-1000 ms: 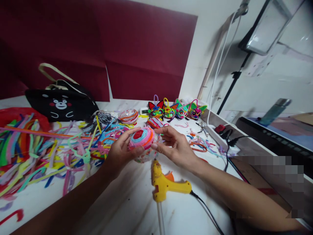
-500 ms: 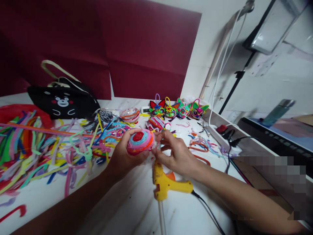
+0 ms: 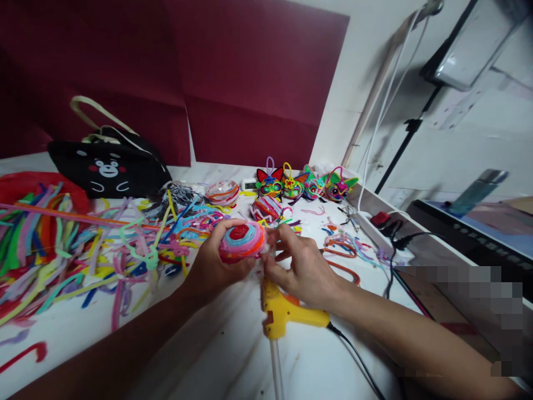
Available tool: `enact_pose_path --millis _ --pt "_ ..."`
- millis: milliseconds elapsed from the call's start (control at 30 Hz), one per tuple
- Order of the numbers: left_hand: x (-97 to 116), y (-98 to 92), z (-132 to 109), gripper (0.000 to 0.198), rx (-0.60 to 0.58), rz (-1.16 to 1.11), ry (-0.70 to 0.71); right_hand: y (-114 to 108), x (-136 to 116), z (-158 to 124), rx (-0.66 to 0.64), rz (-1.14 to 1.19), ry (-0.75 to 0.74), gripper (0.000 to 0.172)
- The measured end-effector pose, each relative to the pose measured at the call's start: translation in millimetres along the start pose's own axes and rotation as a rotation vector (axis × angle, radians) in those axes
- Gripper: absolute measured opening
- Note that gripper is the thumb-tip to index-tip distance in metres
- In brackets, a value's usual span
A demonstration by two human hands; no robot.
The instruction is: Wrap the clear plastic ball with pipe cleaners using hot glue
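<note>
Near the middle of the frame, a striped ball (image 3: 244, 243) with a red center ringed in blue, pink and orange is held just above the white surface (image 3: 225, 355). The left hand (image 3: 219, 264) curls around the ball's left side, thumb at the lower edge and fingers over the top. The right hand (image 3: 297, 264) is at the ball's right edge with its thumb and fingers bent close to each other; whether they pinch anything there cannot be told. Just below the hands lies a yellow glue gun (image 3: 275, 314), its front end toward the ball, with a clear glue stick (image 3: 275, 364) out of its back and a black cord (image 3: 353, 355) trailing to the bottom edge. Behind the ball is another striped ball (image 3: 266, 208), and four colorful cat faces (image 3: 270, 186) stand in a row at upper center. A heap of fuzzy strips (image 3: 91, 266) spreads across the left side, below a black bag (image 3: 110, 172) with a bear face. Orange loops (image 3: 345, 270) lie right of the right hand, near a red plug (image 3: 380, 219).
</note>
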State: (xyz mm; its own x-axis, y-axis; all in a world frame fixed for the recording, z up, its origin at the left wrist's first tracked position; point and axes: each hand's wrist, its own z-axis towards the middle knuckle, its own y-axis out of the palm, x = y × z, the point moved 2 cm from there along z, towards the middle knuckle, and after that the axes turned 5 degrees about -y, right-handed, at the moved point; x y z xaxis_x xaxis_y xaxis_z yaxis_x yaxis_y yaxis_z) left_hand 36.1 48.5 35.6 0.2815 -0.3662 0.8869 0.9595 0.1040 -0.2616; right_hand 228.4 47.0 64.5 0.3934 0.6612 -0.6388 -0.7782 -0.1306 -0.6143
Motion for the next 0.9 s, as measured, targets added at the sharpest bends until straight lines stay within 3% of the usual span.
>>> enact_pose_path --millis 367,600,900 --pt "-3.0 2.9 0.7 0.054 -0.05 -0.053 -0.019 2.2 7.9 0.5 0.047 0.117 0.088 0.016" --pt "-5.5 6.1 -2.2 0.077 -0.023 -0.105 -0.123 -3.9 8.0 1.4 0.017 0.137 0.139 0.02" --pt "-16.4 1.6 2.5 0.074 -0.056 -0.012 -0.096 -6.6 4.6 2.8 -0.013 0.131 0.132 0.019"
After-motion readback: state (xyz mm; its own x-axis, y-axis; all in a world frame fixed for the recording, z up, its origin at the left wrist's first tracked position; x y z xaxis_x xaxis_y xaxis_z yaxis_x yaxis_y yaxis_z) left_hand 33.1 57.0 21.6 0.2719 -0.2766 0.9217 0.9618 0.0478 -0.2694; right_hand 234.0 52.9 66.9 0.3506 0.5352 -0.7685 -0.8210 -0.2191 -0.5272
